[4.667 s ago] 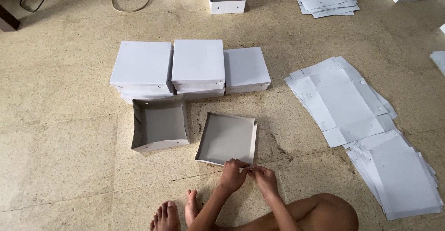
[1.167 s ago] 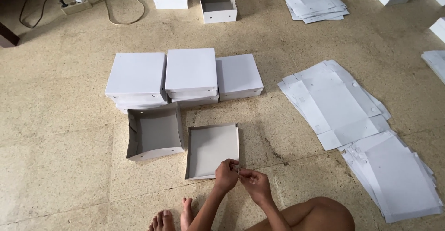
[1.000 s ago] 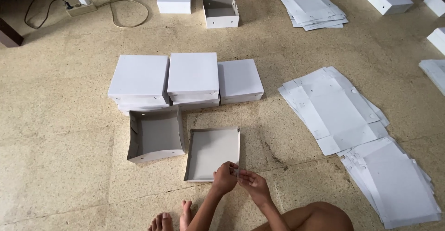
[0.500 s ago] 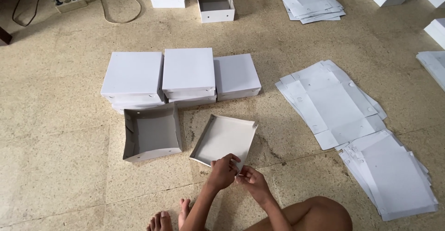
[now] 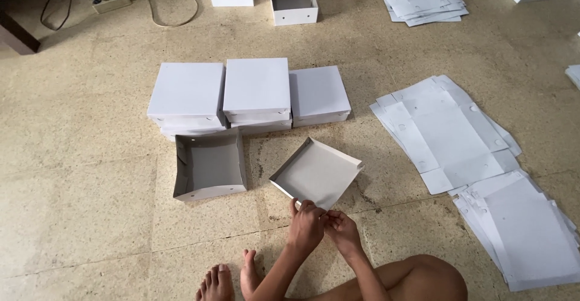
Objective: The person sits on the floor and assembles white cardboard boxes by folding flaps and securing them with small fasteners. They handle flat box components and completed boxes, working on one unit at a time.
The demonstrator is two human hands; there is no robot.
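White cardboard tray [image 5: 317, 171] tilted on floor [image 5: 78, 174], near corner pinched by both hands: left hand [image 5: 305, 225] and right hand [image 5: 342, 230] closed on flap. Open box [image 5: 208, 171] just beside, closed boxes [image 5: 257, 89] behind, flat sheets [image 5: 447, 129] right. Risk: uneven pinch creases corner, flap pops loose.

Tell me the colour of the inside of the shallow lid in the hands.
Grey-brown inside the shallow lid, with white edges; head view.

We see bare floor [image 5: 84, 174] open to our left, while the open box [image 5: 208, 171], closed boxes [image 5: 254, 92] ahead and flat sheets [image 5: 447, 132] rightward hem us in.
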